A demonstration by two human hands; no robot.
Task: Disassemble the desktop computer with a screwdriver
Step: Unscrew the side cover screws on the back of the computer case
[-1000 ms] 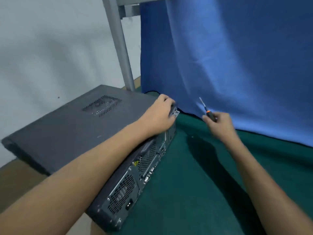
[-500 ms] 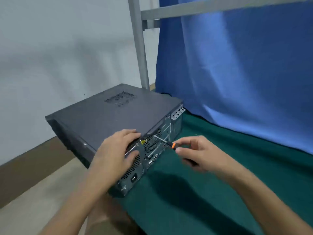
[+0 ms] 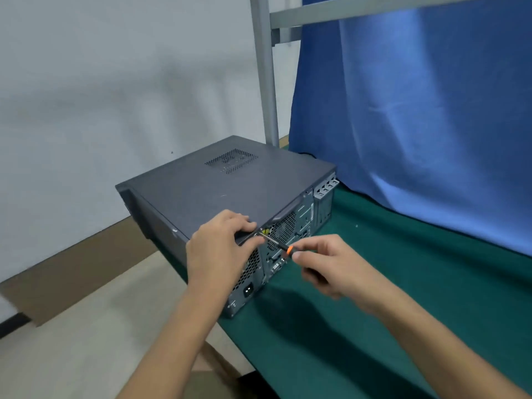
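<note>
the computer (image 3: 218,191) lies flat on the left end of the table (image 3: 403,283), its long axis running far left and its rear panel facing near right. the screwdriver (image 3: 276,242) slants from near right to far left, tip at the panel's top edge. the right hand (image 3: 331,266) pinches its handle, which is mostly hidden. the left hand (image 3: 218,251) grips the case's top edge beside the tip, fingers curled over it. any screw is too small to make out.
</note>
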